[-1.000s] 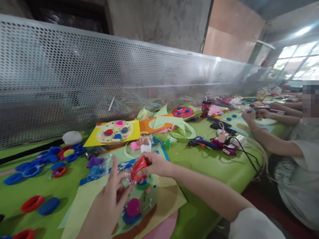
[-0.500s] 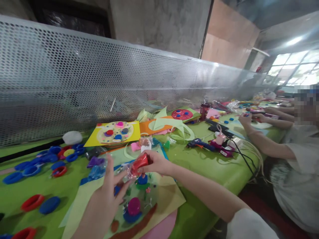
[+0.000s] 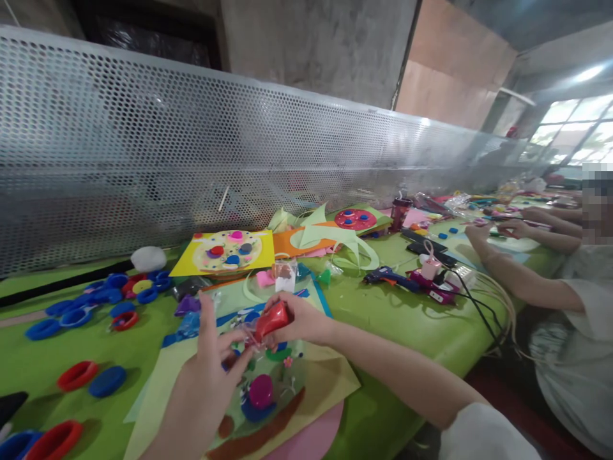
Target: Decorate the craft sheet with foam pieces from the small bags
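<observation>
Rings (image 3: 76,384) in red and blue are scattered well to the left of the grip, with a blue disc (image 3: 108,381) laid beside a red one. A purple lump (image 3: 188,305) is placed near the grip, behind the left hand (image 3: 204,374), whose index finger is pointed upward. A yellow sheet (image 3: 267,250) is set beyond the grip. Between the left thumb and fingertips, nearly closed together, a clear wrapper (image 3: 251,337) is pinched. Below the grip, a magenta dome (image 3: 261,391) is seen on a pale decorated sheet (image 3: 330,374). Joined to the wrapper, a red packet (image 3: 274,319) is held between both hands, clasped by the curled fingers of the right hand (image 3: 301,319). To the right of the grip, a glue gun (image 3: 393,278) is rested beside a pink power strip (image 3: 437,291); farther right, a co-worker's arm (image 3: 522,271) is stretched over the table (image 3: 378,332).
</observation>
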Tool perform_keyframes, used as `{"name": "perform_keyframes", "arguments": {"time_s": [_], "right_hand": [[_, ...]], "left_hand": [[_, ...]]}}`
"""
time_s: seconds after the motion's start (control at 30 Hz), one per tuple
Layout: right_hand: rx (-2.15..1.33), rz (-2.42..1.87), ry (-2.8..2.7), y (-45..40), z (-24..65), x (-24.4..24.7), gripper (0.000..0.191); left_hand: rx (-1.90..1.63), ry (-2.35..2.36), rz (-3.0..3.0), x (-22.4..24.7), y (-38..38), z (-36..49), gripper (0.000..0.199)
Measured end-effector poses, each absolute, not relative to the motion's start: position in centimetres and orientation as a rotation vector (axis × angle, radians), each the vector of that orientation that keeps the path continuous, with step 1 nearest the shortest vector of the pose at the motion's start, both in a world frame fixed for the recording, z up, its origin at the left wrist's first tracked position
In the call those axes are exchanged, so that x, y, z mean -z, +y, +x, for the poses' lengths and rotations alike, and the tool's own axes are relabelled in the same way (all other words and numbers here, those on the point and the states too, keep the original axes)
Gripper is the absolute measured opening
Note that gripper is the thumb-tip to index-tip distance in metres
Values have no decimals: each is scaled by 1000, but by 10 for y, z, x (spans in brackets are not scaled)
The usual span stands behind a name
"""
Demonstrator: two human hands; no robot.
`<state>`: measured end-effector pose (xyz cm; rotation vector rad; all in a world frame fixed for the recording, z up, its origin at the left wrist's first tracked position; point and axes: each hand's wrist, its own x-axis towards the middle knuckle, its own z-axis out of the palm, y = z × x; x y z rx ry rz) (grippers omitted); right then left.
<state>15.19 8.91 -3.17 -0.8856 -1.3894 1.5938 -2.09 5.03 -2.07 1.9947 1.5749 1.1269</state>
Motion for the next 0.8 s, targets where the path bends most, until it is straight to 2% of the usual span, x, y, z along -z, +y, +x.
{"name": "perform_keyframes", "arguments": {"time_s": [0.13,0.27,0.4,0.6,0.8], "right_hand": [[-1586,-870,-1437,89,156,26,52],[-1547,-834,-1474,91,161,21,51],[-1598,-770,-1476,92,164,19,54],[-1587,-737,-1378,94,163,19,60],[-1611,-741,-1363,94,163,18,61]], "left_hand": [[-1117,1481,1811,12,46,-20,86],[-1072,1355,1362,-3,46,-18,90],[-989,1229,1094,-7,53,-23,87],[-1124,1160,1227,-8,65,-33,91],[-1112,1301,1591,-12,55,-27,79]]}}
